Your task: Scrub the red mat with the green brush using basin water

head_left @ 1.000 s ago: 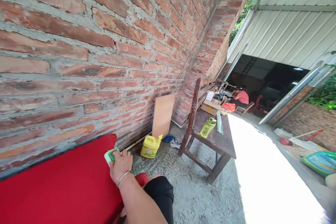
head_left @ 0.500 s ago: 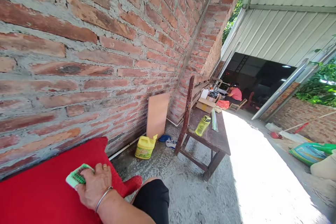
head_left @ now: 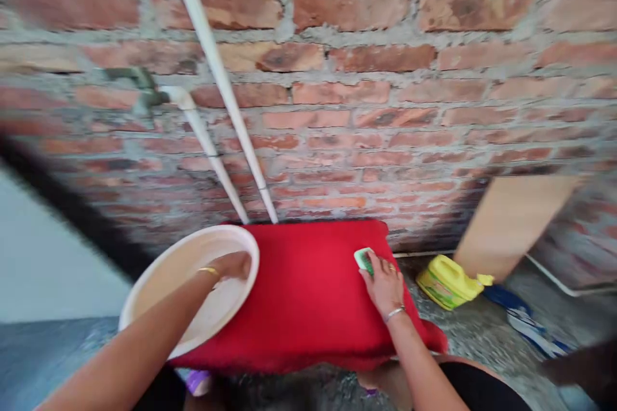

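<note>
A red cloth lies spread over a low surface against the wall. My right hand rests on its right part, closed around a pale green scrubbing brush with darker green bristles; the palm covers part of the brush. At the cloth's left end stands a large whitish basin, tilted in this view. My left hand reaches inside it, near the inner right wall. Its fingers are blurred, and I cannot tell whether they hold anything.
Behind is a brick wall with white pipes and a tap. To the right are a yellow jug, a leaning board and blue-and-white shoes on the floor. My knees are below the cloth.
The view has swung left from the bench and doorway to face the wall. The basin and my left hand have come into view. My right hand still holds the brush on the cloth.
</note>
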Demonstrator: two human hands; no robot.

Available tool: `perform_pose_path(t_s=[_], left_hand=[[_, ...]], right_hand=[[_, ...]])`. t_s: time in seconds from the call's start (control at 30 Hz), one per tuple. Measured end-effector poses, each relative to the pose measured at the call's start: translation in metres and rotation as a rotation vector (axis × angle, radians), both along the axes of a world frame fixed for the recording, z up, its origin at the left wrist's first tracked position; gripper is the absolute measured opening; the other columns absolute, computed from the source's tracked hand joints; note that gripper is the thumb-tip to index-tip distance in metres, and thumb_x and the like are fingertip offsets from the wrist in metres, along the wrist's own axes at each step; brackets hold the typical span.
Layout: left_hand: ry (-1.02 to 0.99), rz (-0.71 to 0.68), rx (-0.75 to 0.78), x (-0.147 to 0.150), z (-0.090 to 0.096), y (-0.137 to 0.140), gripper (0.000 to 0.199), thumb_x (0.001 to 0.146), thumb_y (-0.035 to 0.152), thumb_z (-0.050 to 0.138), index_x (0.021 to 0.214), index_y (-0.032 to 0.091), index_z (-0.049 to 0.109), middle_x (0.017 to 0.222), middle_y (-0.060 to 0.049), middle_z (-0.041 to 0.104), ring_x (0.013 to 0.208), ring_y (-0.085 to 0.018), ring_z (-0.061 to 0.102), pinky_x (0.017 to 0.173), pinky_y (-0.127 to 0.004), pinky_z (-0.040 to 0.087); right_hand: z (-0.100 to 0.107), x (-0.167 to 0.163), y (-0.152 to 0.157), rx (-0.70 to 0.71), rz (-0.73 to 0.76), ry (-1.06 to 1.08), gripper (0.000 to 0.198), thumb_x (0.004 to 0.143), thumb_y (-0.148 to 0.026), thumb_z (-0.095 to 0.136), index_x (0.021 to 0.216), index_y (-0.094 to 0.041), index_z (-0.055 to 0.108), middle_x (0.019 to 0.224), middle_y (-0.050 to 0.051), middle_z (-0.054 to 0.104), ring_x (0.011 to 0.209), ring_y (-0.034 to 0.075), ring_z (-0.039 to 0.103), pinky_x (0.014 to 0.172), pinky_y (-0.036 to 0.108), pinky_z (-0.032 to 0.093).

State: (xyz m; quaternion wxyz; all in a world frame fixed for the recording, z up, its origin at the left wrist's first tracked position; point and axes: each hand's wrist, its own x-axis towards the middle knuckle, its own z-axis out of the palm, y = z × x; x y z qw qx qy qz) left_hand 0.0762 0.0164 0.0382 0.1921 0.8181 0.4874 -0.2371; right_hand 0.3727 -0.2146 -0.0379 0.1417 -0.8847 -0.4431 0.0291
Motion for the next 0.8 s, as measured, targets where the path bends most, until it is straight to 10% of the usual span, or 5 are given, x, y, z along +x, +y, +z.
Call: perform_pose_path(t_s=[0.2,0.53,0.8], left_hand=[[0.014,0.022,-0.041,-0.035,-0.022,0.029,0.048,0.054,0.021,0.082,0.100,0.013,0.069,0.098,-0.010,0.073,0.090,-0.029,0.069,0.076,-0.032,0.054],[-0.020,0.033,-0.041,-0.039,-0.034,0.036,0.055,0.045,0.024,0.087,0.097,0.014,0.070,0.095,-0.013,0.075,0.092,-0.034,0.070,0.078,-0.036,0.053],[-0.019,0.045,-0.051,-0.034,-0.020,0.030,0.053,0.049,0.026,0.087,0.096,0.012,0.070,0.091,-0.014,0.075,0.088,-0.034,0.070,0.077,-0.037,0.053]], right_hand=[[-0.022,-0.011,0.024,0.083,0.080,-0.152,0.044,0.092,-0.044,0.043,0.130,-0.025,0.057,0.107,0.011,0.065,0.092,0.024,0.060,0.078,0.036,0.042],[-0.010,-0.198,0.097,0.023,0.529,-0.067,0.039,0.090,-0.034,0.050,0.128,-0.038,0.056,0.116,0.004,0.063,0.104,0.021,0.054,0.094,0.034,0.036],[0.000,-0.046,0.056,-0.060,0.125,-0.180,0.045,0.095,-0.041,0.038,0.130,-0.020,0.057,0.106,0.016,0.062,0.093,0.027,0.057,0.080,0.039,0.041]])
